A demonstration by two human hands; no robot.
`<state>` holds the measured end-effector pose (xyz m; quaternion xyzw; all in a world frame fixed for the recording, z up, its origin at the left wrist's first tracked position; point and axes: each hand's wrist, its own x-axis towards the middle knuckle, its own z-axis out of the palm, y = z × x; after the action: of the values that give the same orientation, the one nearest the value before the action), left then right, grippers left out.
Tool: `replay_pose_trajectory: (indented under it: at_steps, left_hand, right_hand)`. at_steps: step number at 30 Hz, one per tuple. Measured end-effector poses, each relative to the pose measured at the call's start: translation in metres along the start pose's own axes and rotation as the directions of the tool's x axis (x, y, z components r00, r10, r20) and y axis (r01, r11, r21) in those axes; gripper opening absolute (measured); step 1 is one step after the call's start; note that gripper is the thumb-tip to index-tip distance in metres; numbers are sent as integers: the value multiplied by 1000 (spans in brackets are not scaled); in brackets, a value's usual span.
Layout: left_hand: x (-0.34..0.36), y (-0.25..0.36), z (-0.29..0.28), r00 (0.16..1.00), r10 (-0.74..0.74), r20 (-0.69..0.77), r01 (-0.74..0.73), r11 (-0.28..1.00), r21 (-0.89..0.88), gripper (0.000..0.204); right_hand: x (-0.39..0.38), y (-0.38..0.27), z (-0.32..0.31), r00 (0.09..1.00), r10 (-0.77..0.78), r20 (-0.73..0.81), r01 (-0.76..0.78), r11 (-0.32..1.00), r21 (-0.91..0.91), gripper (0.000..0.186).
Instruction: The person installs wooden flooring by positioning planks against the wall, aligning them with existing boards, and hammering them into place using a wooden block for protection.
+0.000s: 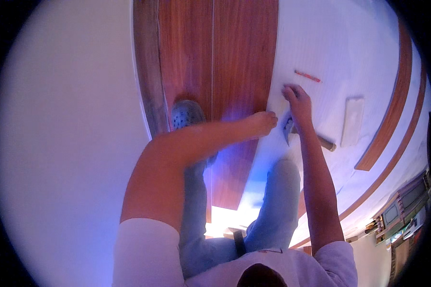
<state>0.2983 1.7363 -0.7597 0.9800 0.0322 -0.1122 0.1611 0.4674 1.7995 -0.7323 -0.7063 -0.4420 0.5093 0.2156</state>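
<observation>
My left hand (pixel 265 124) reaches across to the right edge of a reddish-brown floor plank (pixel 242 62). Its fingers are curled closed, and whatever they may hold is hidden. Just ahead and to the right, my right hand (pixel 298 99) is over the pale underlay (pixel 340 52), fingers bent together as in a pinch; I cannot make out anything in them. A slim red pencil-like stick (pixel 307 76) lies on the underlay beyond the right hand. Partly behind my right forearm lies a brown rod or handle (pixel 327 142) with a light end.
A whitish rectangular block (pixel 353 121) lies right of the right forearm. Further right are a loose reddish-brown plank (pixel 385 119) and a long thin strip (pixel 392 167). A greyish plank (pixel 146 62) runs beside the pale wall (pixel 72 134). My grey clog (pixel 187 114) rests on the planks.
</observation>
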Motion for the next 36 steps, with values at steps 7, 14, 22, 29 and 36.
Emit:
replay_pose_trajectory:
  at_steps: [7, 14, 22, 29, 36]
  left_hand:
    - [6, 15, 42, 996, -93, 15, 94, 980, -177, 18]
    - [-2, 19, 27, 992, -46, 116, 58, 993, -102, 18]
    - [-12, 21, 20, 996, -85, -22, 82, 992, -93, 17]
    - [-8, 23, 25, 992, -98, -78, 83, 981, -177, 16]
    - [-4, 27, 34, 968, -126, -217, 86, 979, -187, 16]
  right_hand:
    - [-121, 96, -105, 969, -209, 134, 244, 704, -667, 48]
    - [-111, 103, -112, 930, -241, 277, 365, 688, -627, 45]
    - [-36, -20, -75, 987, 156, 29, -151, 980, -131, 28]
    - [92, -92, -41, 961, 274, 46, -261, 838, 480, 25]
    - [122, -103, -37, 953, 264, 146, -302, 835, 460, 24]
